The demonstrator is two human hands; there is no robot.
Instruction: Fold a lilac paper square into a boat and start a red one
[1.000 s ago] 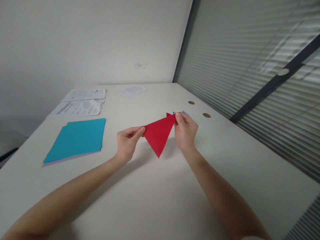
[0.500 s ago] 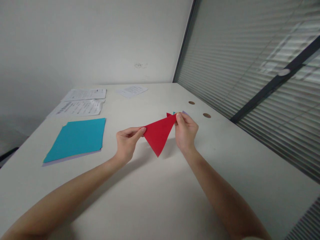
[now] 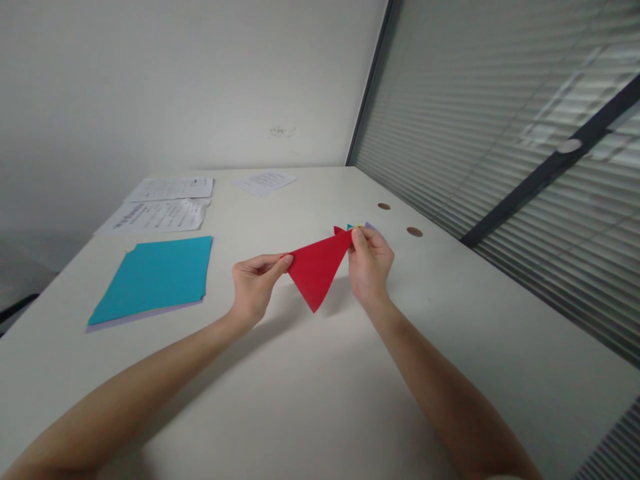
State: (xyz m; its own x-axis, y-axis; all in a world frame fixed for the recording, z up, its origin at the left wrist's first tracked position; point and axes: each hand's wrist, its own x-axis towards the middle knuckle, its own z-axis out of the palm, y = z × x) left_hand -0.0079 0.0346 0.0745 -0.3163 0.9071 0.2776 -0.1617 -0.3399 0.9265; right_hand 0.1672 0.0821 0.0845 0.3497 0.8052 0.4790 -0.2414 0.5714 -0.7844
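Note:
A red sheet of folded paper (image 3: 319, 270), triangular in outline, is stretched between my two hands above the white table, one point hanging down. My left hand (image 3: 256, 281) pinches its left corner between thumb and fingers. At the upper right corner, my right hand (image 3: 369, 260) pinches it the same way. Behind the right hand show small bits of coloured paper (image 3: 339, 230) in red, blue, yellow and purple, mostly hidden by the hand and the red paper.
A stack of blue paper (image 3: 157, 277) with a purple edge beneath lies at the left of the table (image 3: 280, 413). Printed sheets (image 3: 165, 213) are behind it, and another printed sheet (image 3: 266, 181) is at the back. Two round holes (image 3: 415, 232) are near the right edge, beside window blinds (image 3: 490, 120).
Both hands keep their pinch on the red paper. The right hand has shifted very slightly left, and the hanging point has moved a little left with it.

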